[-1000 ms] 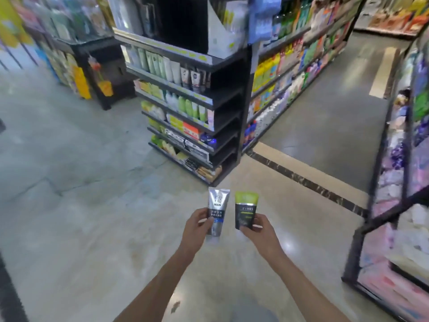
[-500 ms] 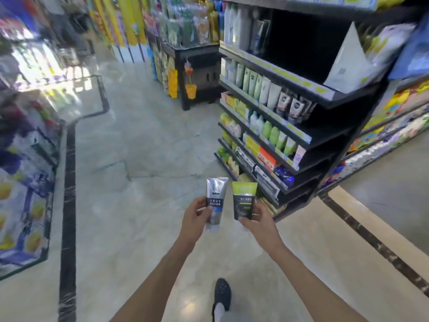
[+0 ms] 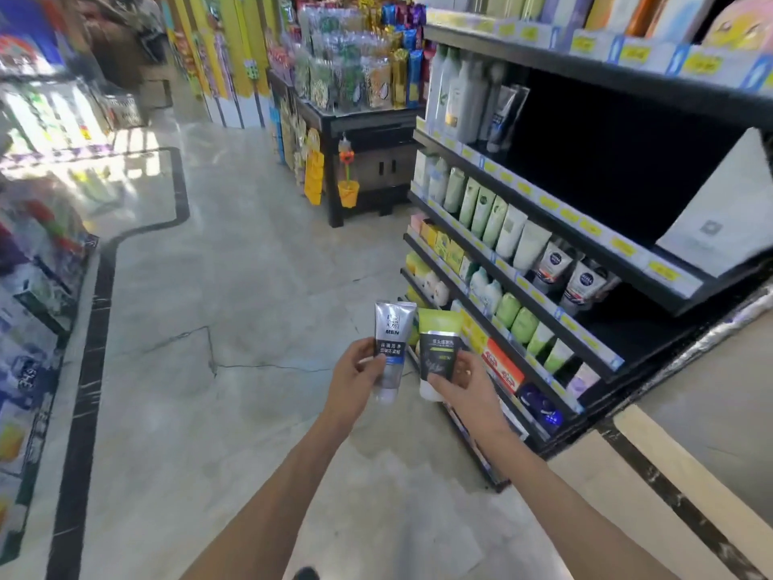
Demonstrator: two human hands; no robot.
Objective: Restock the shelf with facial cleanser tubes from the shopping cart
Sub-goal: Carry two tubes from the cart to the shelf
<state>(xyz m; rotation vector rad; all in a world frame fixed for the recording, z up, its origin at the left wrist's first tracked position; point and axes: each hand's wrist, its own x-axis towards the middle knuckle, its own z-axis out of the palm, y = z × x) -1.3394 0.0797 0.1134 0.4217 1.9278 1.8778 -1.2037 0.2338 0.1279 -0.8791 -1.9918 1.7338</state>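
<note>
Both hands loaded. Left hand (image 3: 355,376) pinches a silver "MEN" cleanser tube (image 3: 391,347) by its lower half, thumb across the front. Right hand (image 3: 464,385) grips a green-topped black cleanser tube (image 3: 438,353) near its white cap end, fingers wrapped behind. The tubes are upright, side by side, apparently just touching at their top corners, held in the air in front of the shelf unit (image 3: 539,295). No shopping cart in view.

Risks (judgement):
- Each tube is held low on its body, so it could tip or slip when tilted in over the lip of a shelf.
- The middle shelf has a tightly packed row of green and white tubes (image 3: 493,219) up to two Nivea tubes (image 3: 569,274) by a dark gap. A tube pushed in carelessly could knock its neighbours over like dominoes.
- Brand mismatch: labels need checking against the price strips, which are too blurred to read here.
- With both hands full, neither is free to steady the row.

Room: shop aisle with a pale polished stone floor (image 3: 251,320), cracked near centre, with a black inlaid border. Snack display (image 3: 355,69) beyond. The upper shelf is largely bare and dark.
</note>
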